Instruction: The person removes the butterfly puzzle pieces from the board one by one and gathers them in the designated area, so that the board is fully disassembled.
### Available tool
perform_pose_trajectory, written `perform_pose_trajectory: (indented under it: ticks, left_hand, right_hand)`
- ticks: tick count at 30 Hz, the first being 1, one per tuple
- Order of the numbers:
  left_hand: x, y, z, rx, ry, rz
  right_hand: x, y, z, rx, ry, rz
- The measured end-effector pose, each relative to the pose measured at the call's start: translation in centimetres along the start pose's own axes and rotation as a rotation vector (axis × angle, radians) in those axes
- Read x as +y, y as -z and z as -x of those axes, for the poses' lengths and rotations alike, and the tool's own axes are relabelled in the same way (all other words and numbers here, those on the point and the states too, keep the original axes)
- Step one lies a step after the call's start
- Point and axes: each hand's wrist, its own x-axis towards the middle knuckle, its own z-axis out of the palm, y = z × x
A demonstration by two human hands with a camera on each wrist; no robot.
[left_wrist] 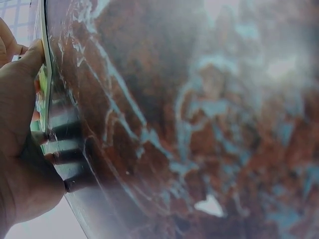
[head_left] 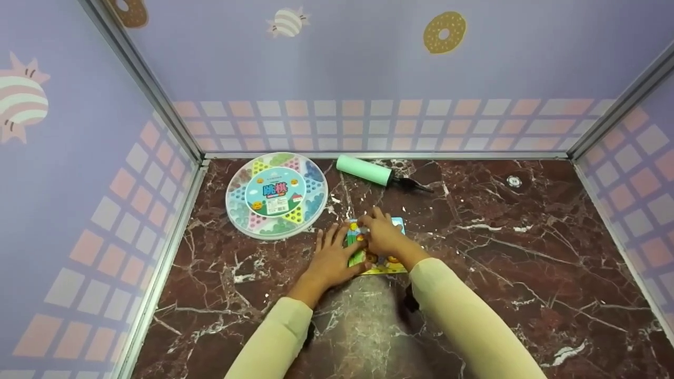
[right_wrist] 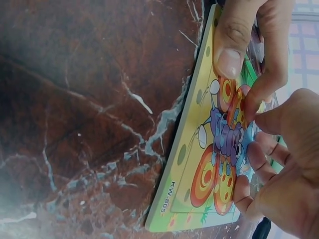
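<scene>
A thin picture puzzle board (head_left: pixel 389 270) lies flat on the marbled table below both hands. In the right wrist view the board (right_wrist: pixel 172 199) shows a purple butterfly with orange wings and the print KW-805. My left hand (head_left: pixel 333 258) rests at the board's left side with fingers spread, its thumb across the near edge and index finger over the picture. Curled over the upper middle, my right hand (head_left: pixel 387 237) has its fingertips at the picture, close to the left index fingertip. Whether it pinches a puzzle piece I cannot tell. The hands cover much of the board.
A round Chinese checkers box (head_left: pixel 276 192) lies at the back left. Right of it is a mint green hand pump (head_left: pixel 364 169) with a black nozzle. A small white chip (head_left: pixel 513 181) sits far right. Patterned purple walls (head_left: pixel 368 68) enclose the table's back and sides.
</scene>
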Motion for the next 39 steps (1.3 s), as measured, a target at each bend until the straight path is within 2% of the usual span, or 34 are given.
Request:
perform_pose_trajectory:
  ticks: [6, 15, 24, 32, 39]
  left_hand:
    - [0.0, 0.0, 0.0, -0.01, 0.008, 0.005]
    - [0.0, 0.4, 0.2, -0.013, 0.008, -0.001]
    - [0.0, 0.1, 0.2, -0.012, 0.013, -0.019]
    - [0.3, 0.1, 0.2, -0.018, 0.01, -0.033]
    - [0.4, 0.4, 0.1, -0.018, 0.01, -0.031]
  right_hand:
    - [0.2, 0.1, -0.1, 0.008, 0.007, -0.036]
    - [0.3, 0.1, 0.0, 0.034, 0.099, -0.023]
    - [0.8, -0.3, 0.0, 0.079, 0.123, -0.059]
    - [1.0, -0.2, -0.2, 0.127, 0.273, -0.101]
    - [1.1, 0.3, -0.4, 0.105, 0.283, -0.098]
